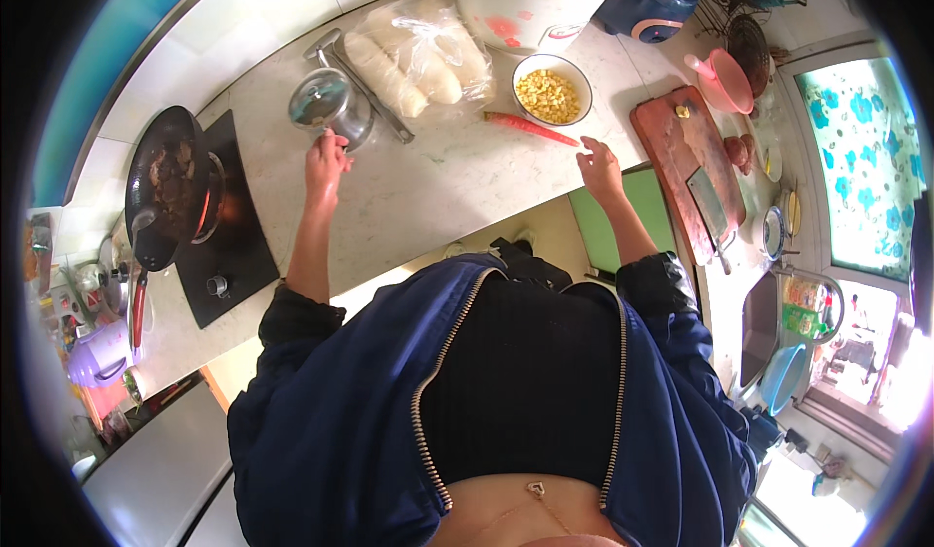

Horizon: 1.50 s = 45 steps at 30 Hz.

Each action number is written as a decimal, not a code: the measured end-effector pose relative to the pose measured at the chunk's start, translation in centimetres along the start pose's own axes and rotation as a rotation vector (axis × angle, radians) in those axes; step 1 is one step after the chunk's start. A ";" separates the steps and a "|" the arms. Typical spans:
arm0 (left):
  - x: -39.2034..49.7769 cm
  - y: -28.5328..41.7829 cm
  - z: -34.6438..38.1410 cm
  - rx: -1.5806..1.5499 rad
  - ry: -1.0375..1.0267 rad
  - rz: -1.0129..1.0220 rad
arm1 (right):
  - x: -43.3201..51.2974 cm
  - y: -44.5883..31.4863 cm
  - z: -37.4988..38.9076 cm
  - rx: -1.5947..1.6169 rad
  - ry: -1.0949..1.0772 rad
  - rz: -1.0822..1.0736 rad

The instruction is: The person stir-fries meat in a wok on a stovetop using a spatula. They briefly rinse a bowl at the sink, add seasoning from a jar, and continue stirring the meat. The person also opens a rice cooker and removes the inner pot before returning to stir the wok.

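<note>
My left hand (328, 162) is at the near side of a lidded steel pot (350, 113), its fingers by the rim; whether it grips a handle there is not clear. The pot's glass lid (319, 98) sits tilted. My right hand (597, 159) hovers over the counter's front edge, fingers apart and holding nothing, close to the tip of a red carrot (531, 128). Behind the carrot stands a white bowl of yellow corn kernels (547, 96). A clear plastic bag (430, 51) with long pale loaf-like pieces lies between pot and bowl, beside a long-handled metal utensil (372, 93).
At left, a black wok (166, 182) with browned food and a ladle rests over a glowing cooktop (226, 226). At right, a cleaver (708, 198) lies on a red-brown cutting board (660, 138). A white rice cooker (536, 4) and a pink container (728, 80) stand farther back.
</note>
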<state>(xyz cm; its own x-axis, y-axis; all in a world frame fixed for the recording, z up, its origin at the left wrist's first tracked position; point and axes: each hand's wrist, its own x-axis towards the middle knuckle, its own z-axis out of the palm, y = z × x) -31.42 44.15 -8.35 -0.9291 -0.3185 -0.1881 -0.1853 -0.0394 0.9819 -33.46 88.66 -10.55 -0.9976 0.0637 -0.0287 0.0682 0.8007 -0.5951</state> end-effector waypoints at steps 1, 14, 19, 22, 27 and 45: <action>0.3 0.2 -0.2 0.019 0.001 0.013 | 1.2 -0.1 0.1 0.031 0.018 0.010; -4.8 0.4 9.6 0.913 0.366 0.636 | 12.0 -0.1 -2.3 0.894 -0.583 0.366; -2.7 -3.1 24.7 0.963 -0.100 0.823 | 13.5 2.0 -3.1 0.905 -0.538 0.369; -1.9 -4.3 28.5 1.144 -0.171 0.857 | 14.3 4.6 -5.3 0.932 -0.491 0.438; -2.3 -4.4 27.8 1.319 -0.312 0.738 | 18.0 8.4 -8.3 0.924 -0.277 0.444; -3.4 -5.9 14.7 1.290 0.386 0.392 | 23.7 1.1 -15.2 0.277 0.224 -0.582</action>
<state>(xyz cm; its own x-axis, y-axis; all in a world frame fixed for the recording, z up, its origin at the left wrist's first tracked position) -31.85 59.42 -13.82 -0.8818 -0.3510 0.3150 -0.2933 0.9311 0.2167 -56.84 100.10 0.29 -0.8416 -0.1852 0.5073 -0.5142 0.5621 -0.6478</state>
